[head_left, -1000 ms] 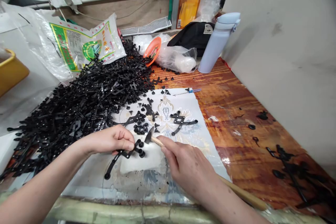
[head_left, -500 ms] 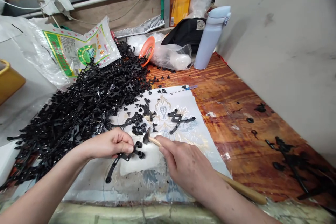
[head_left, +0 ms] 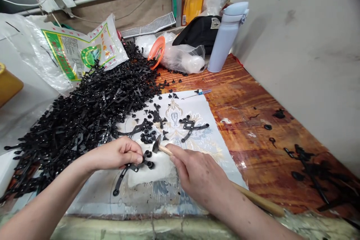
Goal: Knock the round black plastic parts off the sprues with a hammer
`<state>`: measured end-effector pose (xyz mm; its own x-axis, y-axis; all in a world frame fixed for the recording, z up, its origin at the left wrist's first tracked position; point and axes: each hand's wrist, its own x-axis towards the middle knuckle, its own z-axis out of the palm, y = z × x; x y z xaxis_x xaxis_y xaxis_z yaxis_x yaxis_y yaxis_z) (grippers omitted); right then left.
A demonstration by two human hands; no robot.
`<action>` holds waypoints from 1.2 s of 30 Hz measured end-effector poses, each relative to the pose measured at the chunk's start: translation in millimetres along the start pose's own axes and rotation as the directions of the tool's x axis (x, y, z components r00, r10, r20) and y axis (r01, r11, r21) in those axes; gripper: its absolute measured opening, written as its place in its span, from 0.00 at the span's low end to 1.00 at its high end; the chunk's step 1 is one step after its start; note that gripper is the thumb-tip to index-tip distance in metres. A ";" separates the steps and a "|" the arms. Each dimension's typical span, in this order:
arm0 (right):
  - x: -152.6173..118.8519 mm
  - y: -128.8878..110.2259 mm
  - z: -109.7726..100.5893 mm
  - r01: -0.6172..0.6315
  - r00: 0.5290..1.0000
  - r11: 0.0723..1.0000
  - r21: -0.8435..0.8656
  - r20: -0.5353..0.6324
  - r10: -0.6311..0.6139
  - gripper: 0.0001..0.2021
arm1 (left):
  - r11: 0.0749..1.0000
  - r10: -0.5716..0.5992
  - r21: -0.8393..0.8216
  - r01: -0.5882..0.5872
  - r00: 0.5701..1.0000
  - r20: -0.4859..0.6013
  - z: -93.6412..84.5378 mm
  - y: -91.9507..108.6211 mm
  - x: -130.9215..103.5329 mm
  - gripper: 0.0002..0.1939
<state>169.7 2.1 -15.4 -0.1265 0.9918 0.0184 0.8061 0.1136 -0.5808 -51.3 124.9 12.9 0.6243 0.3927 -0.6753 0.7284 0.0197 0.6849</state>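
Observation:
My left hand [head_left: 128,153] pinches a black jointed linkage [head_left: 121,180] with round rubbery ends, low over a white pad [head_left: 157,176]. Two round black caps [head_left: 150,164] sit at the linkage's right end. Closed around the wooden handle of a small hammer [head_left: 156,144] is my right hand [head_left: 197,172]; the dark head is just above and right of the caps. Beyond the hands, several loose black plugs [head_left: 147,135] lie on the patterned cloth [head_left: 208,146]. Another black linkage [head_left: 191,125] rests spread out to their right.
A big heap of black linkages [head_left: 107,97] covers the left side, against a printed plastic bag [head_left: 81,52]. At the back stand a pale blue bottle [head_left: 226,41] and an orange dish [head_left: 156,51]. A thin blue-handled tool [head_left: 204,92] lies on the cloth; black scraps [head_left: 306,168] are at right.
The view has shifted slightly. Both hands, the linkage and the hammer keep nearly the same places relative to each other.

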 end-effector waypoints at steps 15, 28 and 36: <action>-1.6 -6.9 -12.1 0.119 0.993 0.993 0.002 -0.019 -0.119 0.20 | 0.993 0.046 0.112 -0.041 0.998 -0.045 2.7 9.1 0.5 0.11; 2.0 -9.7 -19.4 0.282 0.958 0.959 -0.016 -0.052 -0.283 0.21 | 0.991 0.112 0.066 -0.116 0.992 0.052 -4.9 7.0 6.4 0.12; 3.1 -8.7 -23.5 0.324 0.940 0.946 0.020 -0.120 -0.319 0.22 | 0.993 0.055 0.103 -0.064 0.994 0.094 -10.9 3.7 10.8 0.10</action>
<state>175.8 5.6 8.7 -0.3068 0.9030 0.3006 0.7098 0.4275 -0.5598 -45.0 139.3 11.2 0.6869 0.3053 -0.6595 0.7120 -0.1008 0.6949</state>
